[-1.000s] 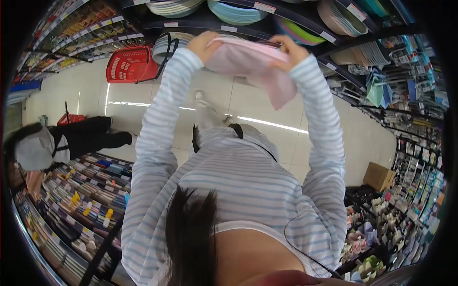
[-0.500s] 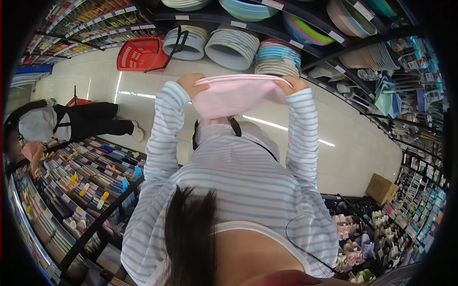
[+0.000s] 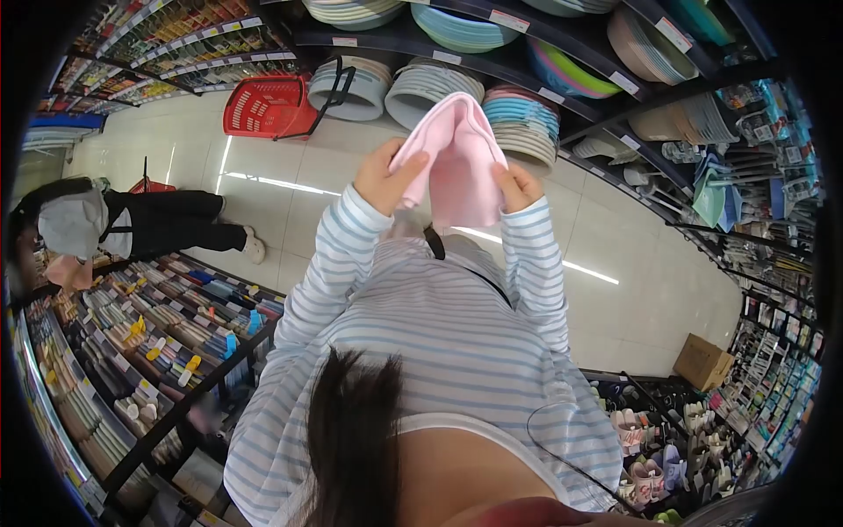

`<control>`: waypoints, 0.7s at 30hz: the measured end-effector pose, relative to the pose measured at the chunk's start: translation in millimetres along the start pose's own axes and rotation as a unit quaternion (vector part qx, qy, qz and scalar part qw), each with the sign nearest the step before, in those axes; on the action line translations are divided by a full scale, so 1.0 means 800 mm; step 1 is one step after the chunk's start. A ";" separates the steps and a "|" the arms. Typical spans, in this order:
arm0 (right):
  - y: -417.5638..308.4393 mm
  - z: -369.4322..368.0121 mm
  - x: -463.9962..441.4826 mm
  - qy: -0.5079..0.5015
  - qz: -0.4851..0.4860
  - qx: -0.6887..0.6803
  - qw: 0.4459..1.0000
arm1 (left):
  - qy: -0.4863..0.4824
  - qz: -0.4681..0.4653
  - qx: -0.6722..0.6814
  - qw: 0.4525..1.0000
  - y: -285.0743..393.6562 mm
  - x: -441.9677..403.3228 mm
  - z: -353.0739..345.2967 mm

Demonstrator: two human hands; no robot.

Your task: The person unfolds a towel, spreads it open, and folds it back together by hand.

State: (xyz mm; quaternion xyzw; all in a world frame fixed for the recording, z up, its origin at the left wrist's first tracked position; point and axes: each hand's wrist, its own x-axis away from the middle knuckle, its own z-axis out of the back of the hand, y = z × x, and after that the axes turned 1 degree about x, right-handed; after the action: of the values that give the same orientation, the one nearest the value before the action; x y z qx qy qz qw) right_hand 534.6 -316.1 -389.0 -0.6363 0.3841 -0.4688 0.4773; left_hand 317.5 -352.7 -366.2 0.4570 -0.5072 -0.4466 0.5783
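Note:
A folded pink towel (image 3: pixel 465 167) is held up in front of me, bent into an arch with its middle raised. My left hand (image 3: pixel 386 178) grips its left edge, thumb over the front. At the opposite edge, my right hand (image 3: pixel 518 186) pinches the cloth, with the fingertips partly hidden behind it. Both hands are at about the same height, apart from each other, and the towel's lower part hangs between them.
Ahead, a red shopping basket (image 3: pixel 268 107) stands on the floor beside stacked buckets (image 3: pixel 435 95) and basins (image 3: pixel 520 123). Shelves of folded goods (image 3: pixel 176 316) run along the left, where another person (image 3: pixel 123 220) stands. Slippers (image 3: pixel 650 474) and a cardboard box (image 3: pixel 702 362) are at the right.
The hands have come closer together, and the towel has gone from stretched flat to arched upward in the middle. The other person stays on the left.

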 end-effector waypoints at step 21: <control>-0.038 -0.045 0.036 -0.002 0.169 -0.112 0.979 | -0.013 -0.051 0.131 0.990 0.037 0.039 -0.055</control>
State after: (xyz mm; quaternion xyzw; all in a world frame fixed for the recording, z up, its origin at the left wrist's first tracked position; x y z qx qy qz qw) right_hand 508.4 -344.2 -349.6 -0.6126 0.5353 -0.3344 0.4758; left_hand 365.7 -374.5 -334.5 0.5481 -0.5449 -0.4116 0.4830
